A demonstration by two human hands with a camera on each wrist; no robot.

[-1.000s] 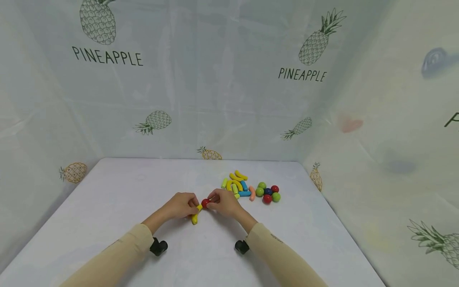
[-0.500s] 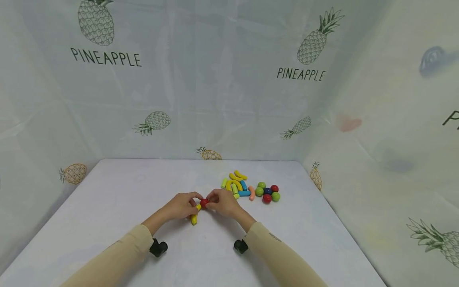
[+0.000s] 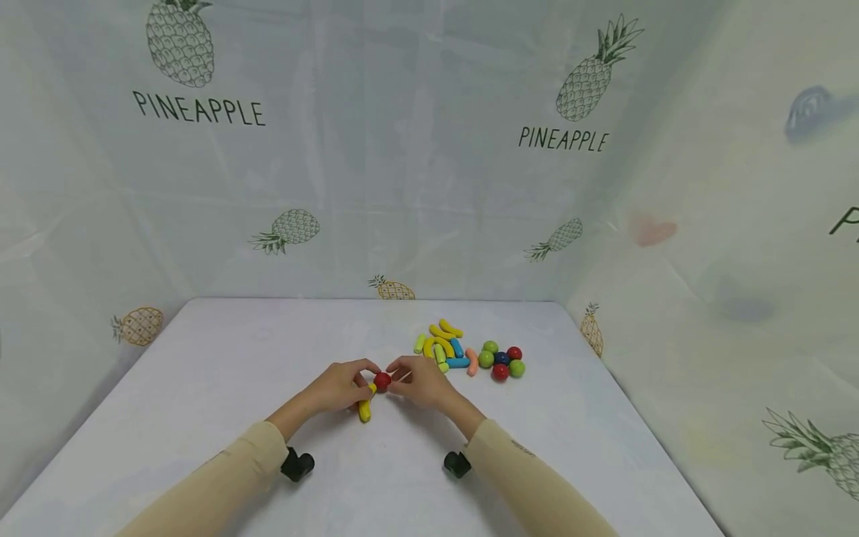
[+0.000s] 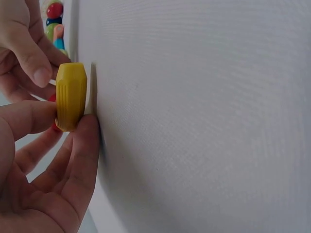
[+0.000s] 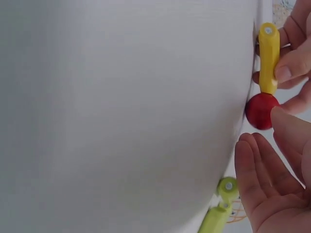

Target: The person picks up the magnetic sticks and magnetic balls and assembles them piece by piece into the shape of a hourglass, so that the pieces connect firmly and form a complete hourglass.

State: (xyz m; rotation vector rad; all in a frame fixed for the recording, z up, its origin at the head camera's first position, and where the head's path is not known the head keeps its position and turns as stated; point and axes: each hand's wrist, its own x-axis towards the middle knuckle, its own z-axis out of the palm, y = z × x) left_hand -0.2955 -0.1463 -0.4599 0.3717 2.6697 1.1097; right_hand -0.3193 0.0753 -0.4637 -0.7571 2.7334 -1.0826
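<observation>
My left hand (image 3: 341, 386) pinches a curved yellow toy rod (image 3: 365, 411) between thumb and fingers, low over the table. The right wrist view shows a silver metal dot on the near end of this yellow rod (image 5: 268, 58). Its other end meets a glossy red ball (image 5: 261, 111). My right hand (image 3: 421, 380) is just right of the red ball (image 3: 382, 382). Its thumb tip overlaps the ball's edge in the right wrist view, while the other fingers lie extended and apart from it. In the left wrist view the yellow rod (image 4: 71, 94) hides most of the ball.
Behind and right of my hands lies a group of short rods: yellow bananas-shaped ones (image 3: 451, 328), blue ones (image 3: 458, 362), light green ones (image 3: 439, 353) and a pink one (image 3: 473, 362). Beside them sit green, red and dark blue balls (image 3: 500, 358). A pineapple-printed curtain surrounds the white table (image 3: 268, 335).
My right fingers have loosened from the red ball and drawn slightly right, so more of it shows. It now sits against the yellow rod's end. My left hand has barely moved.
</observation>
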